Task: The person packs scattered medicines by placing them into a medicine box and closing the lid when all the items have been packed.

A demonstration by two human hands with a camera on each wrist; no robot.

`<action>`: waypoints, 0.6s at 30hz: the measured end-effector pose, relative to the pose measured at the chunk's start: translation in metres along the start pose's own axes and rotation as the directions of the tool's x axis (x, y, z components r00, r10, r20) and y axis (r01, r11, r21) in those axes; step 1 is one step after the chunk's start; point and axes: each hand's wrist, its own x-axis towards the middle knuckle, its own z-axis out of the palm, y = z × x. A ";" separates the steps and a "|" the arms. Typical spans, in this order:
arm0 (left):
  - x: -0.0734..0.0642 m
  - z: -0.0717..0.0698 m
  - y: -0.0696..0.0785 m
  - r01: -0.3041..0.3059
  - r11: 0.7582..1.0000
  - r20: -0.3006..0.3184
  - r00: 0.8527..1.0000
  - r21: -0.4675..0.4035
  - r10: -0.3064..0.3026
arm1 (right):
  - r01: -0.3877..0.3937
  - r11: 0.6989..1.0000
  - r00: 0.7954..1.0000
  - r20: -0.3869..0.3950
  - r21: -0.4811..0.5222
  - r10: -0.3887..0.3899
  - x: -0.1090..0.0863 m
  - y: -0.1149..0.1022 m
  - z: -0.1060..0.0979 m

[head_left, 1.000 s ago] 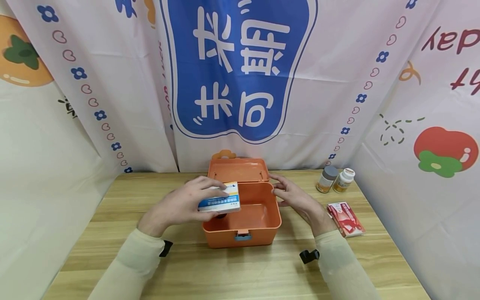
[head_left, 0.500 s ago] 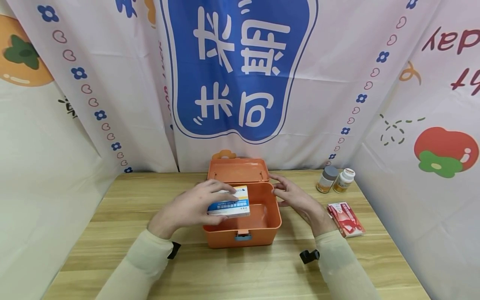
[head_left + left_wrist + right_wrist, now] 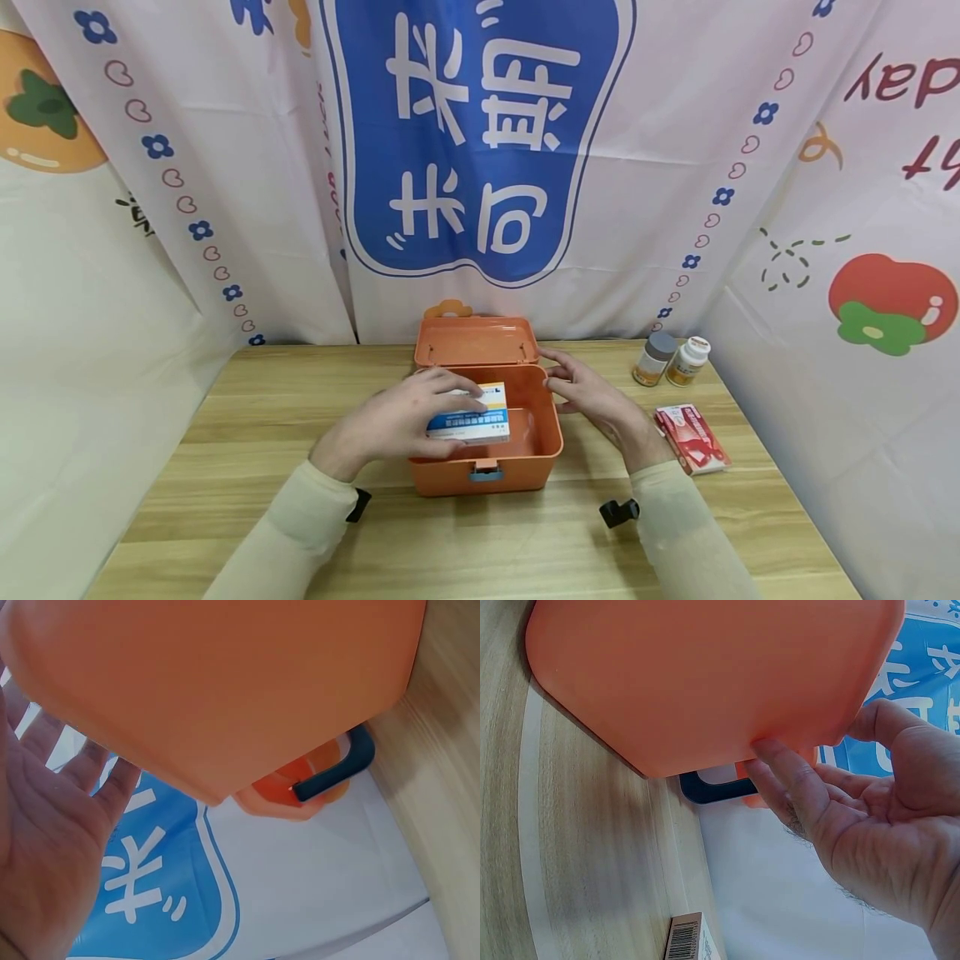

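My left hand holds a white and blue medicine box between thumb and fingers. It hangs over the left part of an orange storage box, whose lid stands open at the back. In the left wrist view the storage box's wall hides the fingertips and the medicine box. My right hand rests at the storage box's right rear side. In the right wrist view its fingertips touch the outer wall, and the thumb lies near the rim.
Two pill bottles, one grey-capped and one white-capped, stand at the back right of the wooden table. A red medicine box lies in front of them. Printed cloth hangs behind and beside the table.
My left hand has moved right and slightly toward me, carrying the medicine box farther over the storage box's opening. The right hand and the storage box have stayed in place.
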 end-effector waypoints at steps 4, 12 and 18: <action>0.002 0.004 -0.001 0.008 1.000 0.036 0.999 -0.014 -0.008 | -0.005 1.000 1.000 -0.003 -0.002 0.005 0.000 -0.001 0.000; 0.005 0.008 -0.003 0.000 0.999 0.099 0.995 -0.039 0.004 | 0.019 1.000 1.000 0.010 0.001 -0.019 0.001 0.001 0.000; 0.008 0.010 -0.005 -0.017 1.000 0.135 0.991 -0.022 0.020 | 0.022 1.000 1.000 0.017 -0.003 -0.022 0.002 0.002 -0.001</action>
